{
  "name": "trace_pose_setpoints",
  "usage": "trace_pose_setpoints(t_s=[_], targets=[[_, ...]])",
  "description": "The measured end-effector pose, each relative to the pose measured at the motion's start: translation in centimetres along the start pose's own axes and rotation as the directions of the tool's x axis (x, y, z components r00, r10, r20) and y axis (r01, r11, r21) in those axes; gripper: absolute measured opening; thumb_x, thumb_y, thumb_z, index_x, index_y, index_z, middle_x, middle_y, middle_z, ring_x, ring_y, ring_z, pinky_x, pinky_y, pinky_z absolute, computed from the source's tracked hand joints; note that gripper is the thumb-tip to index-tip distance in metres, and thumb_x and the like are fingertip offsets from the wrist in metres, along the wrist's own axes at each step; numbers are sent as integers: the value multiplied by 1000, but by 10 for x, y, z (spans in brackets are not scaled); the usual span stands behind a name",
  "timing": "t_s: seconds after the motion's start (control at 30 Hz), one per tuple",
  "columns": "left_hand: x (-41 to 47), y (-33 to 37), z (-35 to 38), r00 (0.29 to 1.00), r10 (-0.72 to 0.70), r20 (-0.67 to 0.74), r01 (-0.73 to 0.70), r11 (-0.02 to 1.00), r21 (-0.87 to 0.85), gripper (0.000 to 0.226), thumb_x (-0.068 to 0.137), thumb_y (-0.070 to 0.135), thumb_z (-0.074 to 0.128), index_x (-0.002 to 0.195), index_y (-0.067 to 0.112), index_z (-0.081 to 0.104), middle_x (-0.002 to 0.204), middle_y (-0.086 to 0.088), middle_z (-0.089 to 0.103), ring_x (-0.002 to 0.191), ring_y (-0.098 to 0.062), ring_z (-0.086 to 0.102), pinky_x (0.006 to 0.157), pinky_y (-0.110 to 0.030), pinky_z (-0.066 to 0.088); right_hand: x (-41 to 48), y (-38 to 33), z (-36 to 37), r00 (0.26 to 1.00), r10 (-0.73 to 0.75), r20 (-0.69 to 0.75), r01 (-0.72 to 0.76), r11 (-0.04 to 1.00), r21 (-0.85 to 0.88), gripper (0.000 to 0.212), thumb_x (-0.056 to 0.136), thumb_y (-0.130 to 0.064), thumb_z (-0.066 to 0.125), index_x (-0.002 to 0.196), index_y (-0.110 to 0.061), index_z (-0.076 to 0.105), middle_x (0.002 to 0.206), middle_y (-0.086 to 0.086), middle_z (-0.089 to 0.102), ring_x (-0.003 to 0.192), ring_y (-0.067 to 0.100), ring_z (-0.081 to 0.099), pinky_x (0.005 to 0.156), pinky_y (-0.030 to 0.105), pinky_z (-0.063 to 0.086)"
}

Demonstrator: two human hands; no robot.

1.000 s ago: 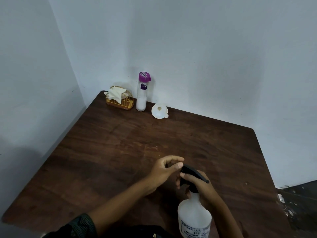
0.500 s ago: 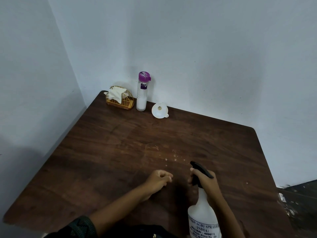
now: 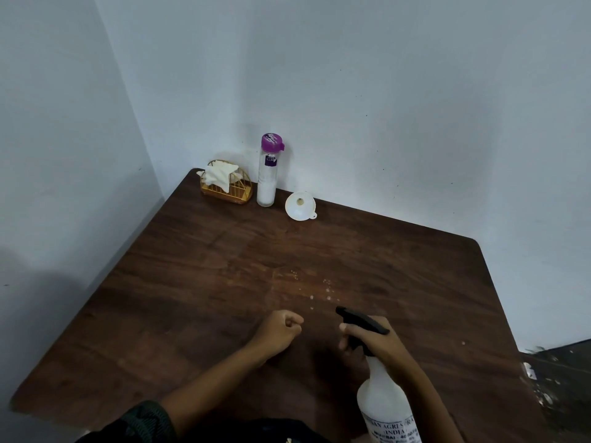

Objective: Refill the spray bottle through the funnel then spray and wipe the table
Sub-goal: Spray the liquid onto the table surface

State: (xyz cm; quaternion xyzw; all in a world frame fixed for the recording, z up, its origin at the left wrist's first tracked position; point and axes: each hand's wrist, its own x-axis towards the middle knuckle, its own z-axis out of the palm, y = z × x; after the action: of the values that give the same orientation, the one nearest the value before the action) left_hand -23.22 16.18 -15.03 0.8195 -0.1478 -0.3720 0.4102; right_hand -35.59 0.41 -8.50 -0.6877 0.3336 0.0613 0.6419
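Note:
My right hand [image 3: 379, 342] grips the neck and black trigger head of a white spray bottle [image 3: 385, 404], held tilted over the near part of the dark wooden table [image 3: 192, 282], nozzle pointing away from me. Small white droplets [image 3: 319, 289] lie on the wood just beyond the nozzle. My left hand [image 3: 279, 329] rests on the table as a loose fist with nothing in it, left of the nozzle. A white funnel [image 3: 300, 206] lies at the far edge beside a clear bottle with a purple cap [image 3: 268, 174].
A gold wire holder with white cloth or tissue [image 3: 225, 182] stands in the far left corner. Pale walls close the table on the left and far sides. The table's right edge drops to a dark floor [image 3: 563, 378].
My left hand let go of the nozzle and dropped to the table as a fist. The right hand moved the bottle to the right. Droplets appeared on the wood.

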Motion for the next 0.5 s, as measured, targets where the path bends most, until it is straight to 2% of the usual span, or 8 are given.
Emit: trace_pose_setpoints(t_s=[0.1,0.2,0.27,0.3,0.33,0.37,0.43,0.5], targets=[[4,-5,-10,999,5,-33,-2,997,83,27,88,12,57,115,15,63,117,-1,64,107,-11,59,87,-20,46,6,3,11,1000,-15,12,16,992,-121,11,84,-12,65,89,-1,66,61,10,67,60,26,61,59,39,44],[5,-14,-20,996,29,-84,-10,977,215,36,83,13,63,119,19,61,118,0,62,110,-15,57,96,-31,48,13,5,21,994,7,-111,-20,993,-117,11,82,-10,66,82,1,67,47,5,57,45,19,52,48,31,40],[3,-16,-25,991,63,-116,-24,949,313,40,83,15,64,122,22,59,119,2,59,112,-15,55,96,-32,48,14,2,23,990,14,-144,-30,994,-108,14,82,-11,66,83,3,66,46,4,54,43,17,50,45,29,40],[2,-16,-26,989,75,-124,-35,954,298,40,84,16,64,123,21,58,118,2,60,110,-14,55,94,-30,48,14,1,22,991,12,-136,-24,995,-94,14,83,-11,66,83,4,66,47,5,56,44,18,51,46,29,40],[0,-14,-28,991,70,-118,-46,980,193,38,85,15,64,122,20,59,117,1,61,106,-13,57,91,-28,49,12,-1,21,994,6,-109,-14,997,-78,14,83,-11,65,84,3,66,49,7,58,46,20,53,47,30,40],[-4,-7,-30,994,52,-91,-51,999,15,34,86,16,64,120,18,59,115,0,63,102,-11,59,86,-24,50,10,-3,19,998,-2,-67,-2,998,-60,14,84,-11,65,85,3,66,52,9,61,48,23,55,48,31,39],[-17,13,-31,996,32,79,-1,931,-365,26,90,23,60,116,24,60,113,3,65,100,-9,61,81,-20,49,3,-4,17,1000,-16,2,16,1000,-26,13,85,-12,64,89,0,67,60,13,65,53,26,58,47,30,39],[-24,31,-27,969,54,241,80,856,-511,23,92,27,56,114,28,61,112,5,67,103,-10,62,88,-26,49,-3,-5,17,999,-49,20,49,998,26,13,86,-11,62,94,-2,68,65,17,66,57,29,59,48,30,40]])
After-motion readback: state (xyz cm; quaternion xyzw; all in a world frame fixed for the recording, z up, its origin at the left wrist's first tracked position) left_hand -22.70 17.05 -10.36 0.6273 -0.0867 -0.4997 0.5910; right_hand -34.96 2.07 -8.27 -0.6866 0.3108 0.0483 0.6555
